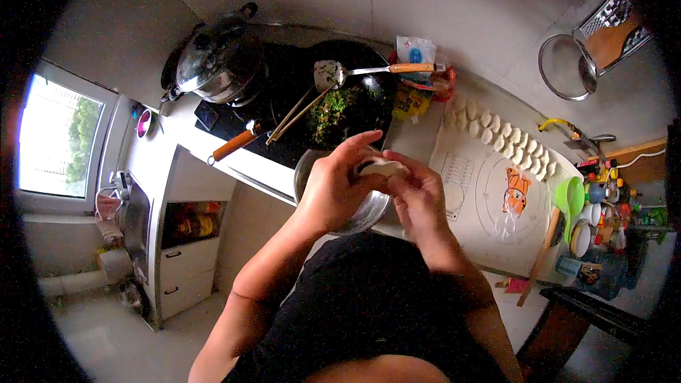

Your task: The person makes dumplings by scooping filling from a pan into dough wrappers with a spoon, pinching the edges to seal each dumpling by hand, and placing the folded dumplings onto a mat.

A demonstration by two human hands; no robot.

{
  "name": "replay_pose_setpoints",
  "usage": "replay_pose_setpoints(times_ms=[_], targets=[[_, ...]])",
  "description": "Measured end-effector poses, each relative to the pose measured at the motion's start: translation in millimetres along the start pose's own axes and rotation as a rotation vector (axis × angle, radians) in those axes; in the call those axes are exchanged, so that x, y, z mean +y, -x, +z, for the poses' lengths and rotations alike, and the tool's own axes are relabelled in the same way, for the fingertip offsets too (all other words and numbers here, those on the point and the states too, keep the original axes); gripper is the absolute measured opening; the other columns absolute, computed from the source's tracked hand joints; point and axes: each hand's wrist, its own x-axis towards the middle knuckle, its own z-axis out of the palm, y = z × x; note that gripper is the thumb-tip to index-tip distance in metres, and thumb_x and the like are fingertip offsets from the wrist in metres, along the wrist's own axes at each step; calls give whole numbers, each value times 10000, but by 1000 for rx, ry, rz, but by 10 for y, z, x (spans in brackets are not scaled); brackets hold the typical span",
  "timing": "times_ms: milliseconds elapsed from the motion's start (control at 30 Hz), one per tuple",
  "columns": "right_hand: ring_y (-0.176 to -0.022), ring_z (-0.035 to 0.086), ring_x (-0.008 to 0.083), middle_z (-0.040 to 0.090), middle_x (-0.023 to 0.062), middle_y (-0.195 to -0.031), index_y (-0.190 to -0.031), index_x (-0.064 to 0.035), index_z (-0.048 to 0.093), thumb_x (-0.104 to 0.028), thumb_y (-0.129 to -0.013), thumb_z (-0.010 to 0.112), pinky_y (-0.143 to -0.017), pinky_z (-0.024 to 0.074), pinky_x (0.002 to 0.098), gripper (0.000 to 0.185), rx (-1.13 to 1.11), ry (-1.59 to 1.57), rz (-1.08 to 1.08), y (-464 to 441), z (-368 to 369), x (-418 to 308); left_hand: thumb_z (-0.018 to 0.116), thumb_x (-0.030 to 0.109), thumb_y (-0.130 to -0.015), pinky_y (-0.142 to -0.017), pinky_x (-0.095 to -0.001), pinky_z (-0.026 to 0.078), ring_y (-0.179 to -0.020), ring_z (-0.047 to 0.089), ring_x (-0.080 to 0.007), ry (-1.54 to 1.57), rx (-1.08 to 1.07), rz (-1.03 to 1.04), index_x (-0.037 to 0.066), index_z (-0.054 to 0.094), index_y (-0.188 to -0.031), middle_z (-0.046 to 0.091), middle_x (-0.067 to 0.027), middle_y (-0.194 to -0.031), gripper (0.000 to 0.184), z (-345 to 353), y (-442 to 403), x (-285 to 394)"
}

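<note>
My left hand (pixel 339 183) and my right hand (pixel 422 195) meet in front of my body, both closed around the edges of a small pale dough wrapper (pixel 383 167). A dark patch shows inside its fold. Beneath my hands is a metal bowl (pixel 365 214), partly hidden by them. Just beyond, a black wok (pixel 365 117) holds chopped green filling (pixel 330 115), with a spatula (pixel 369 71) and chopsticks (pixel 291 119) resting across it. Several white dumplings (pixel 507 138) lie in rows on the mat at the right.
A lidded steel pot (pixel 216 64) stands on the stove at the left. On the right are a printed mat (pixel 472 220), a rolling pin (pixel 540 255), a green scoop (pixel 569 198) and several jars. A strainer (pixel 567 67) and grater hang on the wall.
</note>
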Motion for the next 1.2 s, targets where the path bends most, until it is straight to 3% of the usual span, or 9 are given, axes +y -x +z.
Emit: replay_pose_setpoints(times_ms=[100, 167, 200, 500, 600, 833, 900, 1167, 1200], targets=[[-942, 586, 219, 599, 135, -1045, -1126, 13, 536, -87, -780, 617, -849, 471, 328, 369, 81, -138, -61, 19, 97, -3, 639, -34, -747, -693, -251, 494, -789, 619, -139, -190, 147, 142, -13, 490, -1120, 634, -109, -922, 402, 15, -21, -69], [-903, 600, 221, 599, 151, -1033, -1101, 34, 539, -63, -778, 620, -806, 483, 309, 346, 148, -50, -137, 29, 77, 20, 641, -22, -753, -666, -232, 490, -744, 612, -118, -75, 248, 132, -27, 540, -1025, 639, -96, -870, 290, -13, -7, -136], [-905, 597, 213, 601, 145, -1031, -1099, 34, 541, -52, -778, 623, -808, 478, 305, 342, 150, -51, -165, 40, 102, 5, 643, 0, -764, -649, -215, 484, -719, 602, -105, 138, 220, -24, -33, 578, -920, 639, -75, -810, 173, -25, 4, -120], [-890, 592, 157, 631, 98, -991, -1053, 23, 596, -53, -755, 672, -806, 454, 271, 317, 227, 313, -392, 68, 95, 144, 654, 1, -740, -724, -271, 500, -737, 622, -175, 517, 252, -145, -62, 614, -893, 646, -123, -821, 170, 12, 50, -213], [-873, 595, 144, 637, 89, -977, -1056, 18, 599, -47, -756, 669, -783, 462, 259, 316, 257, 422, -419, 92, 130, 130, 663, 14, -735, -747, -256, 485, -770, 615, -163, 511, 278, -125, -50, 619, -905, 638, -100, -858, 187, 32, 83, -176], [-826, 605, 118, 655, 74, -927, -1044, -9, 616, -37, -737, 679, -734, 473, 241, 315, 287, 653, -453, 145, 199, 12, 713, 50, -695, -700, -257, 450, -778, 575, -163, 17, 267, 254, 10, 648, -916, 619, -88, -885, 233, 7, 104, -136], [-811, 617, 177, 615, 135, -958, -1072, 77, 555, -3, -778, 633, -734, 519, 277, 314, 213, 750, -444, 165, 162, -14, 707, 36, -694, -693, -264, 458, -778, 580, -170, -120, 264, 399, 1, 647, -887, 613, -93, -865, 205, -1, 79, -150], [-777, 615, 121, 659, 76, -883, -1041, 2, 615, -54, -741, 670, -704, 478, 240, 310, 174, 612, -257, 229, 51, -179, 706, 10, -682, -690, -261, 472, -771, 587, -151, -244, -19, 466, -6, 643, -867, 597, -79, -813, 196, -150, -47, -33], [-774, 612, 131, 644, 86, -893, -1041, 32, 596, -42, -763, 646, -693, 501, 251, 292, 139, 603, -215, 241, 50, -218, 716, 21, -678, -691, -255, 469, -765, 579, -135, -57, -49, 330, -9, 642, -868, 595, -72, -810, 206, -138, -80, -78]])
